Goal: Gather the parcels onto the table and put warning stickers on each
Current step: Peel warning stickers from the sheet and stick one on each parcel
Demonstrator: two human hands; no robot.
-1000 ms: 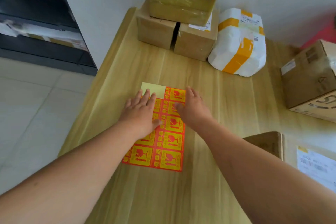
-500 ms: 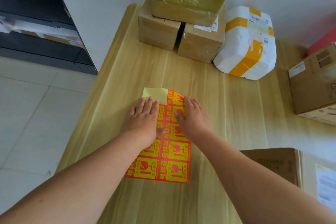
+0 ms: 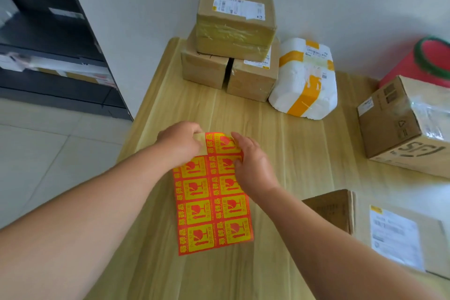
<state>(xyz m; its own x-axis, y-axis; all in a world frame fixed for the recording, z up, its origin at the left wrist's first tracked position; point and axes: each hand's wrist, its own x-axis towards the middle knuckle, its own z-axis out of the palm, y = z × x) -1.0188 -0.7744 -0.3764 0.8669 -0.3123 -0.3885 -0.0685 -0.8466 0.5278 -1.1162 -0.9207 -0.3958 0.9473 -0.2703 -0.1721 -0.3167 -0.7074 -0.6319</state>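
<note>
Head view: sticker sheet (image 3: 211, 204) of red-and-yellow warning labels lies mid-bench (image 3: 292, 153), its far edge curling up. Left hand (image 3: 181, 143) grips the bare far-left corner, fingers curled over it. Right hand (image 3: 253, 163) pinches the far-right sticker's edge. Stacked brown boxes (image 3: 233, 39) and a white foam parcel (image 3: 304, 80) sit against the wall. A taped box (image 3: 399, 126) and a labelled box (image 3: 341, 212) stand at right.

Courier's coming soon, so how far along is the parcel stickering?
Gathered: parcels sit on the table. In hand: left hand and right hand pinch the top of the sticker sheet, curling it up. Left: no parcel in view shows a warning sticker.
</note>
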